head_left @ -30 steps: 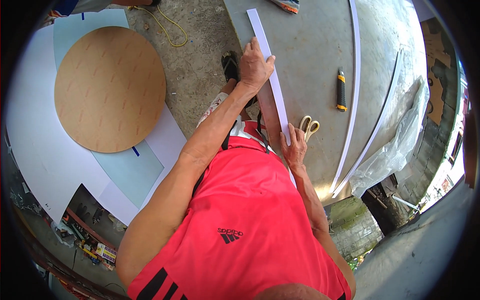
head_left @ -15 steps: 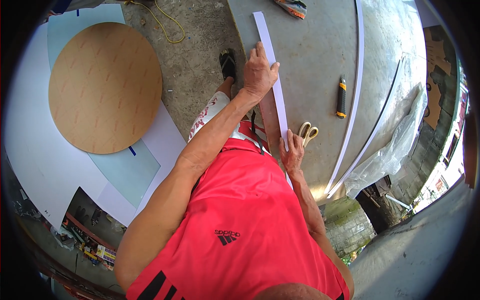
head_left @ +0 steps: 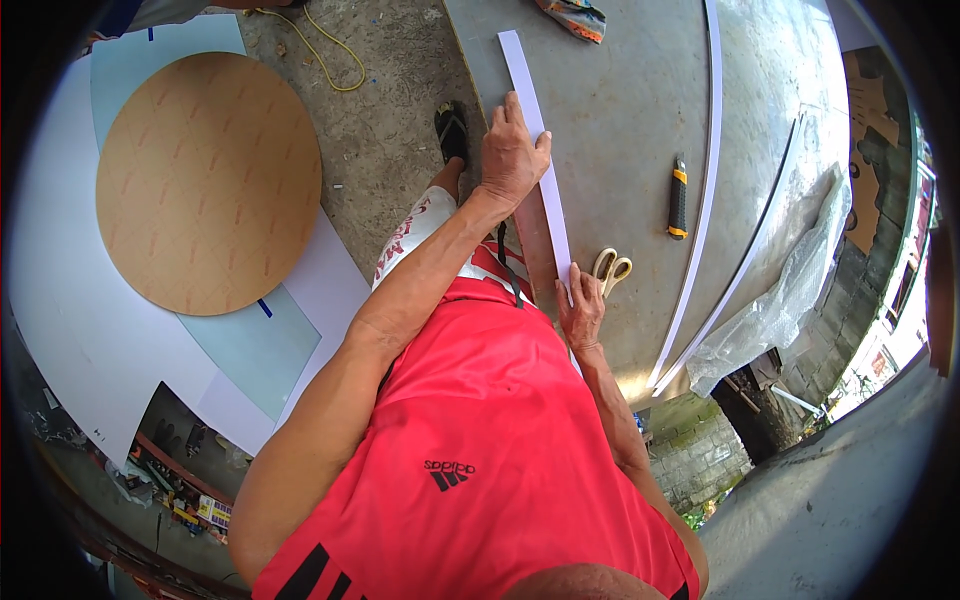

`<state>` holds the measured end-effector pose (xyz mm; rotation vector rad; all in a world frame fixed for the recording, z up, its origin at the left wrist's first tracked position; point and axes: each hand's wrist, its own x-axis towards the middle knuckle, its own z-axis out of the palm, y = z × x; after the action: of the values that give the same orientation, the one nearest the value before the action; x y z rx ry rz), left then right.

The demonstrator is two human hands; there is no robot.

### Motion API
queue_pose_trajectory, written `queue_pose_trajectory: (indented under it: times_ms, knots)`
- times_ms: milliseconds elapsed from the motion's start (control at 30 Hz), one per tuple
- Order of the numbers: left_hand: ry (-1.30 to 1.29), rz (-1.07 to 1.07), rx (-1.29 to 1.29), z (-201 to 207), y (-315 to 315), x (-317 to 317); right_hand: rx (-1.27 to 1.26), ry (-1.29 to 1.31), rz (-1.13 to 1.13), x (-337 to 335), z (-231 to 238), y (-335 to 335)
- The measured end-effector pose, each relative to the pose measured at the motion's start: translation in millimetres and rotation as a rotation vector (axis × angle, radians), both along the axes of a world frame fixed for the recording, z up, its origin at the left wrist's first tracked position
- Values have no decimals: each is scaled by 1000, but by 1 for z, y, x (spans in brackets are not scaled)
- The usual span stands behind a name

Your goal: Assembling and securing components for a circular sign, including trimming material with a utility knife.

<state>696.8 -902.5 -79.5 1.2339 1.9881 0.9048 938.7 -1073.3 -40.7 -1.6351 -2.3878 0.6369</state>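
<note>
A long, narrow white strip (head_left: pixel 529 110) lies along the left edge of the grey metal-topped table (head_left: pixel 625 120). My left hand (head_left: pixel 514 158) grips it around the middle, thumb over the strip and fingers at its left side. At the near end, my right hand (head_left: pixel 581 310) holds the strip between its fingers and thumb; part of that grip is hidden. Just right of this hand rest scissors with cream handles (head_left: pixel 612 268). Farther right lies a black and yellow utility knife (head_left: pixel 679 200).
Two more long strips, one white (head_left: pixel 706 190) and one dark-edged (head_left: pixel 768 225), curve along the table beside crumpled clear plastic wrap (head_left: pixel 775 310). A cloth (head_left: pixel 577 18) sits at the far edge. To the left, a round brown board (head_left: pixel 210 185) lies on white sheets (head_left: pixel 55 270). A yellow cord (head_left: pixel 330 70) crosses the floor.
Both hands stay on the strip. The whole view has shifted slightly; no clear movement of the strip along the table is visible.
</note>
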Motion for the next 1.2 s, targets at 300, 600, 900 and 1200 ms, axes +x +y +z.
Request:
queue_pose_trajectory:
  times_ms: [300,600,900,1200]
  knots:
    - [-26,33,83,4,0,7,6,19,-8,6,-1,0]
    - [475,-145,57,7,5,-2,9,37,-117,18,26,49]
    - [483,-200,-235,21,24,-6,88,-355,-188,99,16,179]
    - [406,-226,-322,28,32,-19,-362,19,-49,17,25,259]
